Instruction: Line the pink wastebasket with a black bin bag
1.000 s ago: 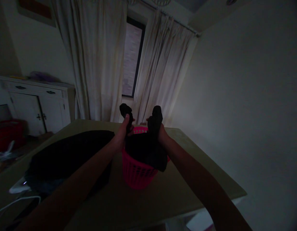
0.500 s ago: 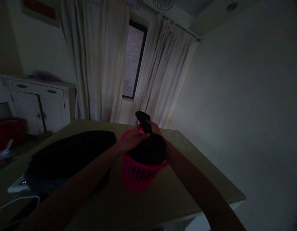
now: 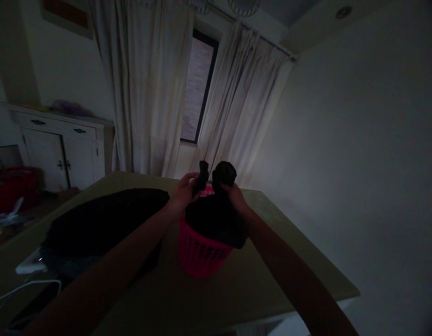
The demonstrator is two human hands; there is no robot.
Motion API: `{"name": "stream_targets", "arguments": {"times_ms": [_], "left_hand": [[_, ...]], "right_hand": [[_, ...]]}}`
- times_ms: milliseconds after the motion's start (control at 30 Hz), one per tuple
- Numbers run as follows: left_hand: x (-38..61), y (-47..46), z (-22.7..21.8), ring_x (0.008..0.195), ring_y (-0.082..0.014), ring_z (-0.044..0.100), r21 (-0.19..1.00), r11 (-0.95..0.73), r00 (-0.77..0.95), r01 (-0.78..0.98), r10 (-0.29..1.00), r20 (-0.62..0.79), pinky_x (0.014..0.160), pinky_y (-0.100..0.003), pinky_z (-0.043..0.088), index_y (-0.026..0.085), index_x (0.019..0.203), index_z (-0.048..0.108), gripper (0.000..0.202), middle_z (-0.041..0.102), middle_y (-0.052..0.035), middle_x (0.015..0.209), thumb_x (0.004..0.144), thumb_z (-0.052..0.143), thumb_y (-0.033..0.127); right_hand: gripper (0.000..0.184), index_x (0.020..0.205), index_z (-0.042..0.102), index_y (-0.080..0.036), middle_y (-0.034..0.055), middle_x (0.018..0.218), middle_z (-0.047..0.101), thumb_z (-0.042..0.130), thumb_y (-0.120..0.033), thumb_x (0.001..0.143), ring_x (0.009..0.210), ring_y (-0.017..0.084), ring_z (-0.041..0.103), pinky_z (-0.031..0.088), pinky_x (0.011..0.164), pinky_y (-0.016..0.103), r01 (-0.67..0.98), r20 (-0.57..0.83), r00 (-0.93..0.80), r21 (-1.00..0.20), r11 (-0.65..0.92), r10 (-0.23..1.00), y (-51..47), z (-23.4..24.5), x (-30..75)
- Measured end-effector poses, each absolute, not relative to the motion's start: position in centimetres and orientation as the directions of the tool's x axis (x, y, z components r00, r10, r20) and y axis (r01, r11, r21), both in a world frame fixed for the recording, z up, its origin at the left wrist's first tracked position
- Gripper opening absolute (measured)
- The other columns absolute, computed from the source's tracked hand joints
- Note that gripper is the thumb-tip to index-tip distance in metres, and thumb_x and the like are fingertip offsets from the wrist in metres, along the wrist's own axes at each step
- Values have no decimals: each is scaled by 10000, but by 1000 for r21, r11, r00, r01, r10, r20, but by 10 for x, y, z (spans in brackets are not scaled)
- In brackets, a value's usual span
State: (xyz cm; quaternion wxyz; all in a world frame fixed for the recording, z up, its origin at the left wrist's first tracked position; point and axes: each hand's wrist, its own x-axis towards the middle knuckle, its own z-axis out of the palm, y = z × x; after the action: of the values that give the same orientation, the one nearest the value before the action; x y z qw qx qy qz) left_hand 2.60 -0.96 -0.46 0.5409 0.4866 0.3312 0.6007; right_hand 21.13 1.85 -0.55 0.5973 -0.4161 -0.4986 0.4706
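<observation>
A pink slatted plastic basket (image 3: 202, 254) stands on the table with a black plastic bag (image 3: 214, 219) bulging out over its rim. Two gathered ends of the bag rise above the basket. My left hand (image 3: 184, 191) is closed around the left end, on the basket's far left side. The right end, a rounder bunch, is gripped by my right hand (image 3: 233, 193). What the bag holds is hidden by the dark plastic.
Left of the basket a large black bag-like bundle (image 3: 104, 224) lies on the greenish tabletop (image 3: 272, 275). A white device (image 3: 30, 261) and a white cable (image 3: 37, 282) are beside it. Behind stand a white cabinet (image 3: 62, 149) and pale curtains (image 3: 149, 93); a wall rises at right.
My hands have moved apart, left hand leftward and right hand rightward. The single gathered bag top is now two separate ends, and the bag hangs further over the basket's front right rim.
</observation>
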Motion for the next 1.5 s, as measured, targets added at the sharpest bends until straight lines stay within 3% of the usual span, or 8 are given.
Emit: {"name": "stream_targets", "arguments": {"times_ms": [200,500,667,800,933,1167,1300,1500], "left_hand": [[14,-7,5,561,-149,637,971,-154,340,-184,916,210,462,-200,389,195,1495,590,966,764,-36,792,664,967,511],[13,-1,-4,345,-103,379,970,-244,252,5,939,235,372,-218,250,155,990,767,560,563,13,475,917,668,702],[21,-6,-9,394,-157,489,939,-327,222,103,928,299,447,-258,354,178,866,747,591,584,-28,483,1028,467,674],[16,-24,-7,758,-267,727,658,-589,299,469,807,510,732,-320,511,214,1107,781,238,753,-83,788,910,647,232],[9,-31,-2,1092,-337,721,378,-686,470,621,713,521,949,-404,524,278,1465,644,777,758,-119,1218,736,621,10],[0,-2,-9,954,-267,704,488,-710,318,508,681,660,861,-355,501,206,1115,747,253,705,-113,1105,968,541,209],[1,3,-11,927,-271,705,517,-715,328,471,686,649,800,-336,457,212,1019,725,180,753,-100,994,993,568,298],[9,4,-9,731,-234,667,704,-631,251,325,775,580,693,-305,420,197,812,720,153,699,-59,729,910,621,261]], "right_hand": [[338,876,744,-191,35,790,755,811,-493,739,781,231,689,568,774,363,56,313,-269,-939,339,911,14,4,209],[366,1005,770,-200,60,1049,787,840,-520,843,1051,237,727,537,1058,404,203,212,-686,-863,462,697,-17,21,198],[567,799,700,-181,63,751,719,593,-712,968,763,213,699,543,755,326,147,270,-467,-915,375,842,-15,15,193],[504,762,663,-202,21,678,652,686,-699,843,677,190,610,489,652,301,149,326,-166,-925,350,931,10,-2,195],[329,788,700,-219,21,793,715,816,-509,687,793,206,632,513,747,313,165,457,-153,-862,478,876,22,-8,197],[262,904,779,-189,21,895,759,732,-427,806,866,220,685,533,886,347,78,222,-470,-954,290,854,-7,3,204],[535,1185,751,-200,28,1082,783,894,-347,692,1000,240,716,536,983,381,116,133,-580,-963,243,803,-19,3,207],[343,949,763,-208,67,1025,719,776,-549,908,972,225,658,478,955,371,505,455,-435,-592,628,777,-21,7,200]]}}
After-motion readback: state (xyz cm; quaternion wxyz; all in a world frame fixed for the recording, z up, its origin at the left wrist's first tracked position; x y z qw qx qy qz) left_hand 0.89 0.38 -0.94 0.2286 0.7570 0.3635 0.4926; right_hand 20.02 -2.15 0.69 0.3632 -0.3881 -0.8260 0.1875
